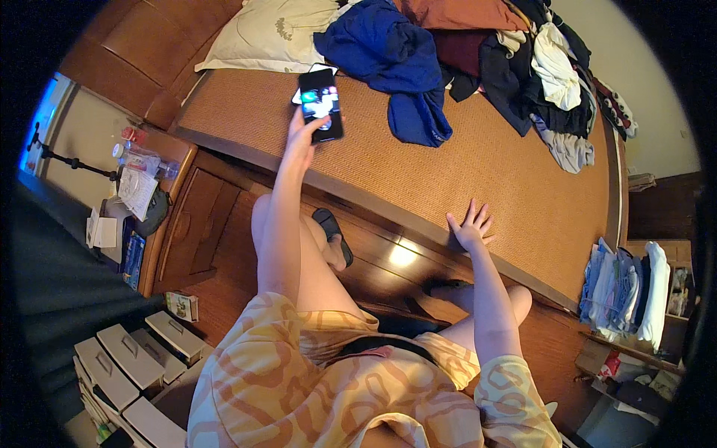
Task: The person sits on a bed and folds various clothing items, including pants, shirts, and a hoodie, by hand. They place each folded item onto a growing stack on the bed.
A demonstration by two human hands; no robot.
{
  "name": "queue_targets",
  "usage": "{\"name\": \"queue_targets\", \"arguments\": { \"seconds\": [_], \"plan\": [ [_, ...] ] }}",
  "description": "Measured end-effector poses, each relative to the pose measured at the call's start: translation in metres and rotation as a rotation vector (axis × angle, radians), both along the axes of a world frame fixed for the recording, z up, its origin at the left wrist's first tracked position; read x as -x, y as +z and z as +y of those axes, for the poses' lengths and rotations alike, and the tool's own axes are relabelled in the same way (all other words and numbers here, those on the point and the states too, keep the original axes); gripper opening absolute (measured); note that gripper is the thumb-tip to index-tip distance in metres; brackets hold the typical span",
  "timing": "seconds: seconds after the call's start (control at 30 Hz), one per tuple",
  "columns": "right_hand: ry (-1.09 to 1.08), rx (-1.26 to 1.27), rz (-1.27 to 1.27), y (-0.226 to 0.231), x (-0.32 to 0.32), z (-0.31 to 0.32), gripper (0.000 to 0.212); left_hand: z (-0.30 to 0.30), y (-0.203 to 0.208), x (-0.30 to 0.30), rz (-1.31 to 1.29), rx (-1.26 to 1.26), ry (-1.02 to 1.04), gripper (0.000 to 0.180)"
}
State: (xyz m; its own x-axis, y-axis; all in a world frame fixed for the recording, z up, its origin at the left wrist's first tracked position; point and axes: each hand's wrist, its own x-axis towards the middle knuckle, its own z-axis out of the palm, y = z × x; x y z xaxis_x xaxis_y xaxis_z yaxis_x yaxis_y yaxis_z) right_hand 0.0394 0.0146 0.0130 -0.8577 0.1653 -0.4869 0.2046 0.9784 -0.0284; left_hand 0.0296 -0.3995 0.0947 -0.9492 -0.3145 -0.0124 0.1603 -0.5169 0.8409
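My left hand [302,136] is closed around a black smartphone [321,101] with its screen lit, the thumb lying over the lower part of the screen. Just behind the phone, a white-edged flat object [296,98] peeks out; most of it is hidden. My right hand [471,227] rests palm down near the edge of the woven bed mat [358,164], fingers spread and holding nothing. Beyond the phone, a crumpled blue garment [385,48] lies on the mat beside a pale pillow [261,37].
A heap of clothes [515,75] covers the bed's far right. At left stands a wooden nightstand [190,216] bearing bottles and papers. Pale drawers [119,351] are at lower left. Folded clothes [620,291] sit on a shelf at right. A dark slipper [332,231] is on my foot.
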Motion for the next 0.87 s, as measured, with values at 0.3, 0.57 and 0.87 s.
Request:
{"name": "queue_targets", "arguments": {
  "seconds": [0.3,0.57,0.87],
  "plan": [
    [-0.018,-0.007,0.026,-0.01,-0.001,0.005,0.096,0.042,-0.023,0.022,-0.446,0.03,-0.246,0.031],
    [-0.018,0.003,0.034,-0.007,-0.002,0.0,0.097,0.045,-0.025,0.023,-0.506,0.095,-0.325,0.038],
    [-0.003,0.012,0.071,-0.016,-0.002,0.003,0.096,0.049,-0.033,0.036,-0.371,-0.006,-0.258,0.031]
  ]
}}
